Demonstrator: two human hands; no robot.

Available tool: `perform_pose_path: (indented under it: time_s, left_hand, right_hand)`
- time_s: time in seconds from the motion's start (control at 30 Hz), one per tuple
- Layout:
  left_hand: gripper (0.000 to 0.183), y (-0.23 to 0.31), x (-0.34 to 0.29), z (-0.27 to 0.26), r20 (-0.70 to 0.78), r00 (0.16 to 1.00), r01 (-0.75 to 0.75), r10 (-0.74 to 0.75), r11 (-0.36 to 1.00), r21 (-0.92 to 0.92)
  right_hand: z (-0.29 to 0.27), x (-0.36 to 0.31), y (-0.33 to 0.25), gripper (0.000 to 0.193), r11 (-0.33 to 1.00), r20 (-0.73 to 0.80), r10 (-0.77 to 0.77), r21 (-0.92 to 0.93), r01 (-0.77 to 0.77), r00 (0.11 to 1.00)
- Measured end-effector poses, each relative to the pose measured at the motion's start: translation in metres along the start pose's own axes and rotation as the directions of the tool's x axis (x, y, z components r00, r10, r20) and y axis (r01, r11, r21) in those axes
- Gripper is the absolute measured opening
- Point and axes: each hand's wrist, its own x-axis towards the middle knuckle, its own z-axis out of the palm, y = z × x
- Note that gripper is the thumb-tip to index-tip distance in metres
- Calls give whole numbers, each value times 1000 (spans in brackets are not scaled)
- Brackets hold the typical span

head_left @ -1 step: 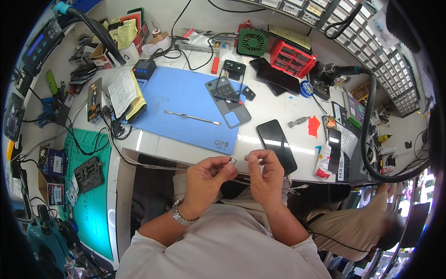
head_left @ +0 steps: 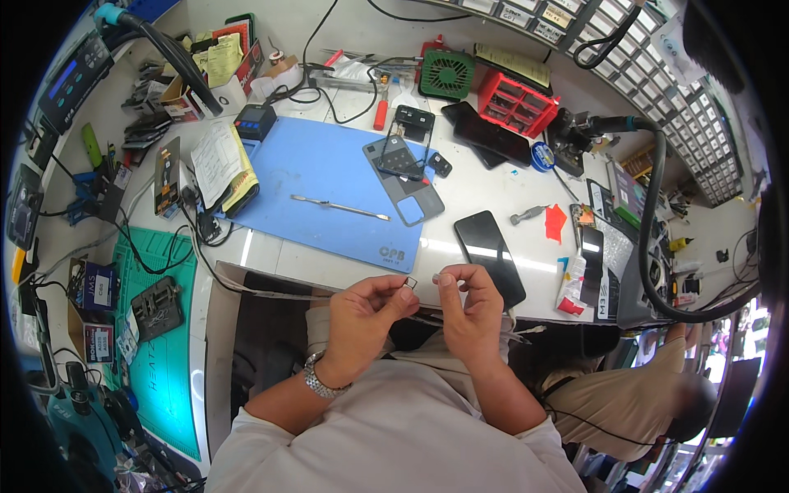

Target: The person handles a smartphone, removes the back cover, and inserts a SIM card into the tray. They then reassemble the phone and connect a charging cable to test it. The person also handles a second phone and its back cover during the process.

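Fingertips [head_left: 403, 300] of the left hand [head_left: 359, 323], its wrist angled inward, pinch a tiny rectangular metallic frame [head_left: 411, 283]; the right hand [head_left: 474, 318], fingers curled toward its thumb, grips a small pale piece [head_left: 436, 279] just beside the frame, both near the white desk's [head_left: 329, 273] front edge and a black rectangular phone [head_left: 491, 251]

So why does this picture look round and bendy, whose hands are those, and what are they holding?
There's no robot, just a person using bare hands. A wide camera on their head looks down, and it makes straight edges bend. The left hand pinches a tiny frame-shaped piece. The right hand seems to hold a small pale piece, too tiny to name. On the white bench lie a blue mat, with a metal tool on it, and a dark phone.
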Motion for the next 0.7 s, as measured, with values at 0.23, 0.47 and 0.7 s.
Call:
perform_pose_path:
  time_s: [0.23, 0.47, 0.7]
  left_hand:
    - [31, 1, 5, 0, -19, 1000, -1, 1, 999, 42]
    - [34, 1, 5, 0, -59, 997, -48, 52, 997, 64]
    - [30, 0, 4, 4, -32, 997, -73, 75, 996, 60]
  right_hand:
    - [2, 3, 0, 13, 1000, 25, 16, 23, -17, 1000]
    - [1, 4, 4, 16, 1000, 28, 23, -14, -23, 999]
    - [10, -2, 1, 18, 972, 112, 189, 117, -202, 976]
